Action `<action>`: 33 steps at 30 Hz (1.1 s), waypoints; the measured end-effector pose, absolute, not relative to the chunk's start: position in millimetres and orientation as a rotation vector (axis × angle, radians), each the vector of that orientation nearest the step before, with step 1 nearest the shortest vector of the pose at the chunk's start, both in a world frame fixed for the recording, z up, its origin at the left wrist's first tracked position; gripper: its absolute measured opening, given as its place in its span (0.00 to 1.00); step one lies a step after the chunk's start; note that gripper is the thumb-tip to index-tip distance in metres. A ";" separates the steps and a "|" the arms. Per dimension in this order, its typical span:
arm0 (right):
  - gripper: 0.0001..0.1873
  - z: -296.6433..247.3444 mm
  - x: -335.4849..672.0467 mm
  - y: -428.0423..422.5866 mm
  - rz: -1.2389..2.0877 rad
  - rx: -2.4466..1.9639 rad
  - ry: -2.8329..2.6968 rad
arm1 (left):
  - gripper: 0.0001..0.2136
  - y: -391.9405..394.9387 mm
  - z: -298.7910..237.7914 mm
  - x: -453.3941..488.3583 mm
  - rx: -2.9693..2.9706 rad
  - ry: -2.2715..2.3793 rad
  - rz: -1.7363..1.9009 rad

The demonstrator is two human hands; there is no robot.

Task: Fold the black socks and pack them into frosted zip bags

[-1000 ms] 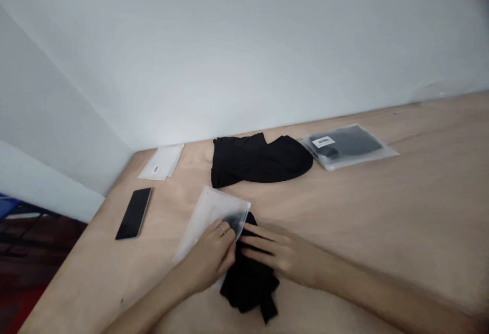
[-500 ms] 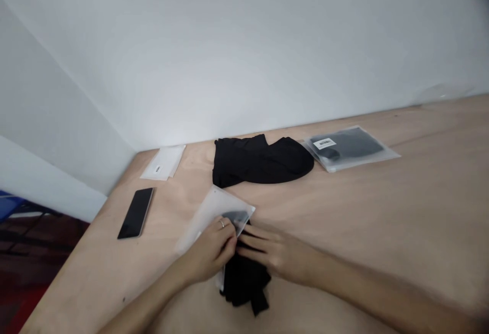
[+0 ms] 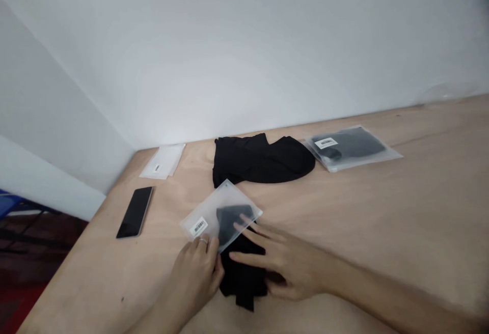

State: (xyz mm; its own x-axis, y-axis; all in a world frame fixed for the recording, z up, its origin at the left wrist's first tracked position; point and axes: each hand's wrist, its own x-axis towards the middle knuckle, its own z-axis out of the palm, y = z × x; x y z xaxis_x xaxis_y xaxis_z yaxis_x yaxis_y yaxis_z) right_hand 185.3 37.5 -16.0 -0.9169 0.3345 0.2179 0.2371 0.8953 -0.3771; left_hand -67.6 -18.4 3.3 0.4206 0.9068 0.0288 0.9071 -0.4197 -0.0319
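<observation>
A frosted plastic bag [image 3: 208, 206] with a barcode label lies tilted on the table before me. Part of a folded black cloth garment [image 3: 244, 278] shows dimly inside it, while the rest sticks out at the near end with a short strip hanging off. My left hand [image 3: 200, 262], with a ring on one finger, pinches the bag's lower edge beside the label. Across the garment and the bag's mouth, my right hand [image 3: 280, 260] lies with fingers spread, some fingertips seeming to be under the plastic.
Behind the bag lies another black cloth garment [image 3: 263, 161], spread flat. A filled, labelled bag [image 3: 355, 145] is at its right. At the left are flat white bags [image 3: 162, 161] and a phone [image 3: 135, 212]. A wall [image 3: 244, 54] borders the table's far edge.
My left hand has moved down and left along the bag, uncovering its label. The garment now shows further inside the bag. My right hand has shifted slightly and its fingers have spread.
</observation>
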 end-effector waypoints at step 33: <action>0.26 -32.8 146.8 30.7 0.010 -0.750 -2.651 | 0.10 -9.9 33.9 -66.3 -2.600 -1.807 -0.057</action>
